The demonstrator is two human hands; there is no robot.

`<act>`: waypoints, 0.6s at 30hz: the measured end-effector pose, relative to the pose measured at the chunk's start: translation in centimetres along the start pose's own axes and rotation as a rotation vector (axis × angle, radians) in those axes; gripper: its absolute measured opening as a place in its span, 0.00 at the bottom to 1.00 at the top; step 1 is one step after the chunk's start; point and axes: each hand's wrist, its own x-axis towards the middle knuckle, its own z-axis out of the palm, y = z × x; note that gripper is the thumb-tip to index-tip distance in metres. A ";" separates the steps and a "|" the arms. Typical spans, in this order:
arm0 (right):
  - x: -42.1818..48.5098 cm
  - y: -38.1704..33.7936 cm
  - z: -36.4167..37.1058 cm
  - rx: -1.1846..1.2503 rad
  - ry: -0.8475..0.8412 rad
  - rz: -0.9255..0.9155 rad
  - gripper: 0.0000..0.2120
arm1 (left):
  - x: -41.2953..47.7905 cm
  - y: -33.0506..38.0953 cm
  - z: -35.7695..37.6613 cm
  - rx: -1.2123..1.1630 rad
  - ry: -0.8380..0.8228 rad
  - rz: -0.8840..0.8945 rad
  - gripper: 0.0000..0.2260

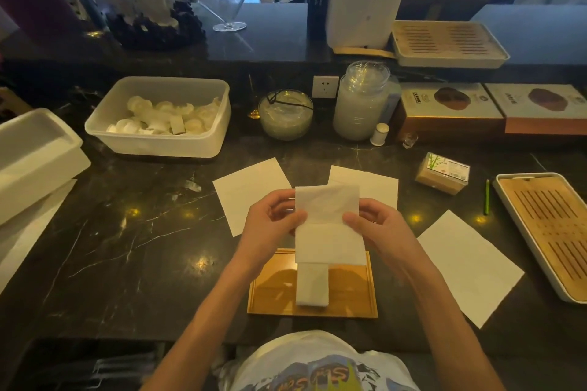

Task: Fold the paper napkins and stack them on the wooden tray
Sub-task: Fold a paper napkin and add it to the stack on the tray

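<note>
I hold a white paper napkin point(328, 225) upright above the counter, partly folded so its lower half looks doubled. My left hand point(271, 219) pinches its left edge and my right hand point(373, 224) pinches its right edge. Below it lies the wooden tray point(273, 289) near the counter's front edge, with a narrow folded napkin point(313, 286) on its middle. Flat unfolded napkins lie on the dark counter: one behind my left hand point(244, 190), one behind the held napkin point(374, 186), one to the right point(467, 263).
A slatted bamboo tray point(549, 232) sits at the right edge, with a green pencil point(486, 197) and a small packet point(443, 173) beside it. At the back stand a plastic tub point(158, 117), a glass bowl point(286, 114) and a jar point(362, 101). White boxes point(35, 152) are at left.
</note>
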 end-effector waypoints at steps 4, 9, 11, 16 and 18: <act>0.0 -0.2 0.0 0.016 0.009 -0.004 0.11 | 0.0 0.2 0.0 -0.042 -0.023 -0.052 0.10; 0.0 -0.2 0.2 0.018 0.012 -0.009 0.10 | -0.2 -0.1 -0.2 -0.049 -0.078 -0.144 0.07; -0.1 -0.1 0.1 0.015 0.006 -0.013 0.11 | -0.1 -0.2 -0.2 -0.043 -0.059 -0.153 0.08; -0.2 -0.1 0.0 0.012 0.024 -0.036 0.09 | -0.2 0.3 -0.3 -0.058 -0.052 -0.130 0.09; -0.1 0.0 0.1 -0.011 0.043 -0.047 0.08 | -0.3 0.4 -0.3 -0.113 -0.071 -0.136 0.09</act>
